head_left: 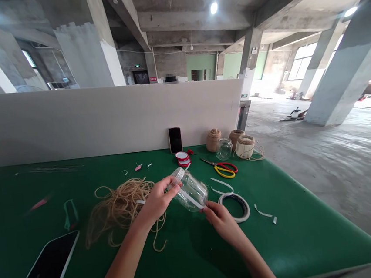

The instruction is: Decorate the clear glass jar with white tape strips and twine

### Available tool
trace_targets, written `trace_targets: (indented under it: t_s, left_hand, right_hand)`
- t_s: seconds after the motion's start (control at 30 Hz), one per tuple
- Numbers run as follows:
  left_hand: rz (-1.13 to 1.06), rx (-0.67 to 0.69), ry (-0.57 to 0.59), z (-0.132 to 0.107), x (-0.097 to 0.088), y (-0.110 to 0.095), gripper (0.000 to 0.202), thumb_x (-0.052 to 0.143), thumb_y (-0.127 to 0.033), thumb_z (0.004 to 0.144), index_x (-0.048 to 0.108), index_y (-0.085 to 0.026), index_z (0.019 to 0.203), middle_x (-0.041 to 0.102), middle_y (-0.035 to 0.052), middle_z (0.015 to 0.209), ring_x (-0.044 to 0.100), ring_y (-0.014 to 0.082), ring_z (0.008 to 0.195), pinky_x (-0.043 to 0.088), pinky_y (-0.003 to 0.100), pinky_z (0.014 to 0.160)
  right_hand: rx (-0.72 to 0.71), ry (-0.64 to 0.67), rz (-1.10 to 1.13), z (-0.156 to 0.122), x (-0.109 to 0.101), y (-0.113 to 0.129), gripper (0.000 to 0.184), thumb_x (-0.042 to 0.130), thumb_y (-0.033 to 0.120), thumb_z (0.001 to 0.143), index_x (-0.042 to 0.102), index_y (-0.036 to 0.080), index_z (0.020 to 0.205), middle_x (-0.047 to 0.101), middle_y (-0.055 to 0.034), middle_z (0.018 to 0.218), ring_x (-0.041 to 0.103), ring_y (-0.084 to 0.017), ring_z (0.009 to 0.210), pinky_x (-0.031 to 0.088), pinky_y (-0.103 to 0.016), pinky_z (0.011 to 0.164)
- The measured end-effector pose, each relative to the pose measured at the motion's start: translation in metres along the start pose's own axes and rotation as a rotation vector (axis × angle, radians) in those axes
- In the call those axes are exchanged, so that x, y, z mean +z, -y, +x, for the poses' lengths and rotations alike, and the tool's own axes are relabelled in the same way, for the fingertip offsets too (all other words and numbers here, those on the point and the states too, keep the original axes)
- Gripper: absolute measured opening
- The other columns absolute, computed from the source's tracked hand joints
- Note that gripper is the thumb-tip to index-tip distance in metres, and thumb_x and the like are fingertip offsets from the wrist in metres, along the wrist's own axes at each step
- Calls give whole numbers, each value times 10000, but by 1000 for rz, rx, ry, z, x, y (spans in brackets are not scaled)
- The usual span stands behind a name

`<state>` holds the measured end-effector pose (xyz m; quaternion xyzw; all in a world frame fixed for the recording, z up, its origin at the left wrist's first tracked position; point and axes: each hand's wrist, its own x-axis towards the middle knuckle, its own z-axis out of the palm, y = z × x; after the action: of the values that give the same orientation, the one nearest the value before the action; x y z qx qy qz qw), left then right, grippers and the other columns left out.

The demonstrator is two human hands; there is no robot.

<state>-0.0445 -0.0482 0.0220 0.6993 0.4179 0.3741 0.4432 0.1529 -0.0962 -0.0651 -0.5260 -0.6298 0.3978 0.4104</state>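
My left hand (pixel 158 200) grips the neck end of a transparent plastic jar (pixel 190 191), which lies tilted on its side above the table. My right hand (pixel 219 221) holds the jar's base end. A strip of white tape (pixel 194 200) runs along the jar's side, and its far end disappears under my right fingers. A loose tangle of jute twine (pixel 123 206) lies just left of my left hand. A roll of white tape (pixel 235 207) sits right of my right hand.
A green table (pixel 299 233) ends in an edge at the right, with a concrete floor beyond. Yellow-red scissors (pixel 221 169), a glass jar (pixel 223 149), several twine-wrapped jars (pixel 237 138), a phone (pixel 175 140) and a tablet (pixel 44 275) lie around. A white partition (pixel 105 120) backs the table.
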Motion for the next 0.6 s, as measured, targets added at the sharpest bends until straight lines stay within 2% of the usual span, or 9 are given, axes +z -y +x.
trace_targets:
  t_s: [0.1, 0.23, 0.37, 0.6]
  left_hand:
    - [-21, -9, -15, 0, 1, 2, 256, 511, -405, 803, 597, -173, 872, 605, 31, 786, 563, 188, 727, 428, 268, 656]
    - [-17, -22, -31, 0, 3, 6, 240, 523, -388, 790, 609, -178, 868, 622, 34, 788, 569, 202, 740, 424, 272, 650]
    - [8, -8, -19, -2, 4, 9, 228, 511, -374, 811, 601, -180, 889, 616, 63, 908, 557, 218, 825, 428, 296, 724]
    - [-23, 26, 2, -5, 7, 15, 245, 489, -397, 833, 583, -179, 893, 585, 75, 924, 545, 233, 879, 417, 310, 773]
  right_hand:
    - [15, 17, 4, 0, -1, -1, 343, 367, 385, 885, 605, 143, 833, 349, 54, 546, 315, -85, 488, 217, -202, 455]
    - [30, -13, -56, 3, -2, -3, 338, 385, 362, 864, 616, 142, 755, 336, 56, 511, 307, -84, 471, 204, -206, 451]
    - [68, -42, -67, 8, -4, -3, 304, 419, 313, 814, 611, 143, 651, 352, 51, 486, 326, -85, 467, 212, -205, 452]
    - [124, -78, -37, 16, -8, 0, 263, 422, 254, 735, 491, 161, 498, 361, 48, 441, 332, -81, 447, 212, -203, 439]
